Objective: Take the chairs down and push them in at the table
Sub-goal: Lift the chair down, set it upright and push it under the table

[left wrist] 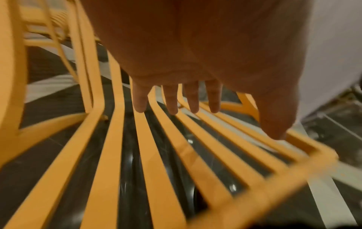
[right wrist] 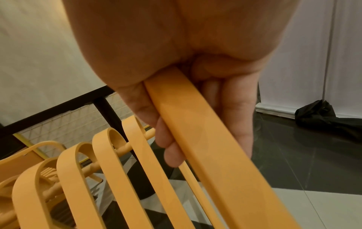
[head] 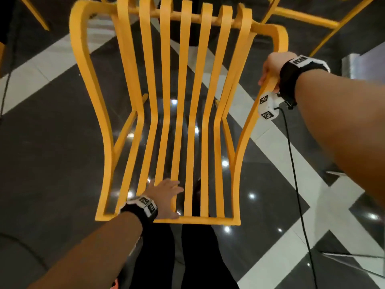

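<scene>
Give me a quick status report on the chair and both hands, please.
Right hand grips the yellow chair's side rail. Left hand open, fingers spread at the slats near its front edge. Chair off the floor. Nothing blocking in view.

Glossy dark floor (head: pixel 52 142) — black bag (right wrist: pixel 321 114) by wall.

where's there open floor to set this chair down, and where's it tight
Open floor lies left of the yellow chair, and more to its right past the right hand and black cable. The top edge is crowded with other yellow chairs. The left hand spreads open over the slats.
</scene>
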The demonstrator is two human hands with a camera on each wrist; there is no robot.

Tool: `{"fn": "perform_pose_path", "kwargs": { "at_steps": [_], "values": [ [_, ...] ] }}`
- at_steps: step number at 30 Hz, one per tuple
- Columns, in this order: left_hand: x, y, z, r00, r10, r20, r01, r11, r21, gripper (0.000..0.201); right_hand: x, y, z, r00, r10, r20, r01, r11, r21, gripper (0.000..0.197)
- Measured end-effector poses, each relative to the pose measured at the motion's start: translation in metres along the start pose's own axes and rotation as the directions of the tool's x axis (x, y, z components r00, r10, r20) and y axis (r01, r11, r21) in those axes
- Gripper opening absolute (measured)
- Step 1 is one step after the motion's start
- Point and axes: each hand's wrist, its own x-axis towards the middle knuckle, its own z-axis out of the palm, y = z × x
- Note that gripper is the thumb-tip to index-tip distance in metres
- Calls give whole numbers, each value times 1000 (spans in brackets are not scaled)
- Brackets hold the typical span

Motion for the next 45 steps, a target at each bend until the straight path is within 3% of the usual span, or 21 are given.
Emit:
{"fn": "perform_pose_path", "kwargs": {
  "at_steps": [2, 5, 8, 12, 18, 20, 24, 26, 28, 30, 33, 35, 38, 41, 45],
  "values": [
    [4, 0, 27, 993, 13, 117, -15, 1000, 22, 114, 7, -4, -3, 1000, -13, 11, 14, 998, -66, 36],
    [11, -7, 58, 985, -45, 168, 32, 996, 81, 130, 18, -8, -6, 999, -28, 36, 31, 995, -99, 25],
    [19, -11, 75, 985, -125, 115, 109, 984, 140, 133, 28, -12, -5, 998, -56, 10, 57, 996, -73, 22],
    [32, -23, 79, 994, -102, -31, 105, 987, 124, 132, 44, -9, -2, 988, -146, -43, 143, 988, -57, 18],
    [36, -19, 79, 993, -116, -12, 117, 991, 71, 132, 47, -9, -3, 990, -119, -74, 125, 988, 88, 14],
    [31, -19, 74, 993, -113, -38, 115, 993, 41, 133, 46, -7, -5, 988, -115, -101, 118, 992, 33, 34],
    [19, -19, 45, 994, -106, -1, 106, 993, 59, 137, 33, 25, 6, 974, -169, -148, 122, 952, -282, 94],
    [-9, -19, 21, 991, -136, -20, 137, 987, 84, 139, -13, 50, 10, 957, -243, -159, 187, 935, -300, 103],
    [-7, -19, 9, 992, -128, -10, 128, 985, 116, 138, -34, 84, 36, 968, -242, -71, 204, 916, -346, 102],
    [-14, -19, -8, 994, -106, -2, 106, 989, 100, 134, -66, 114, 64, 956, -245, 159, 291, 835, -467, 92],
    [-32, -18, -39, 994, -106, 15, 103, 989, 109, 136, -117, 142, 96, 850, -176, 496, 472, 672, -571, 82],
    [-43, -18, -61, 995, -100, -21, 102, 989, 105, 135, -145, 152, 109, 788, -85, 609, 541, 566, -622, 95],
    [-60, -17, -89, 994, -78, -78, 85, 991, 105, 127, -167, 155, 120, 788, -26, 615, 546, 489, -680, 104],
    [-76, -22, -112, 994, -42, -106, 55, 991, 122, 117, -171, 140, 117, 815, -59, 576, 525, 497, -691, 75],
    [-94, -37, -134, 977, 1, -213, 21, 995, 101, 100, -173, 114, 109, 822, -122, 557, 543, 463, -700, 59]
  ]
}}
